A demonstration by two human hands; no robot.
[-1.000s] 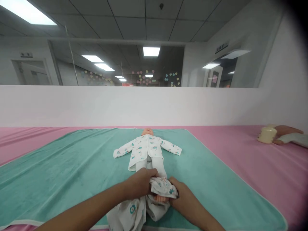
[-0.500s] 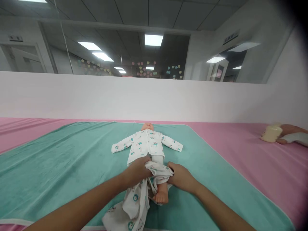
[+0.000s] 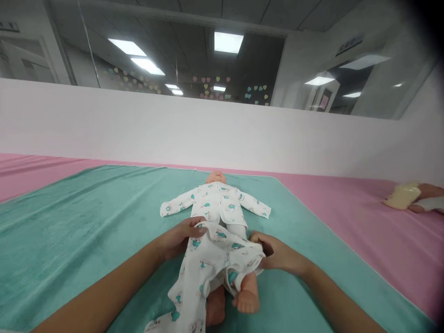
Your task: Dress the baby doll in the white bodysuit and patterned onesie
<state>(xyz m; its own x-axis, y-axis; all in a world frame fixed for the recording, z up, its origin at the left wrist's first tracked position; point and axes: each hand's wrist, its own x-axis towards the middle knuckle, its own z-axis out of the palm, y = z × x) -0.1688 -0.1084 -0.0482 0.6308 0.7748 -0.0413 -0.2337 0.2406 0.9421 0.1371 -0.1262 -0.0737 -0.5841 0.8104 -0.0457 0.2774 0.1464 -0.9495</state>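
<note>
A baby doll (image 3: pixel 216 177) lies on its back on a teal cloth, its head toward the wall and its arms spread. It wears a white printed jacket (image 3: pixel 211 203). White printed baby pants (image 3: pixel 208 266) lie across its legs. My left hand (image 3: pixel 182 236) pinches the waistband on the left, near the jacket hem. On the right, my right hand (image 3: pixel 274 249) grips the other side of the waistband. One foot (image 3: pixel 247 300) sticks out of the right pant leg; the other bare leg (image 3: pixel 215 307) shows beside the loose left pant leg, which trails toward me.
The teal cloth (image 3: pixel 86 240) lies over a pink sheet (image 3: pixel 367 231). At the far right are a cream-coloured object (image 3: pixel 402 195) and part of another doll (image 3: pixel 430 196). A white wall (image 3: pixel 173 132) with a large glass panel above it stands behind.
My hands have moved apart, spreading the bunched pants wide over the doll's legs. My left hand shifted left and up to the waistband edge. The view tilted slightly.
</note>
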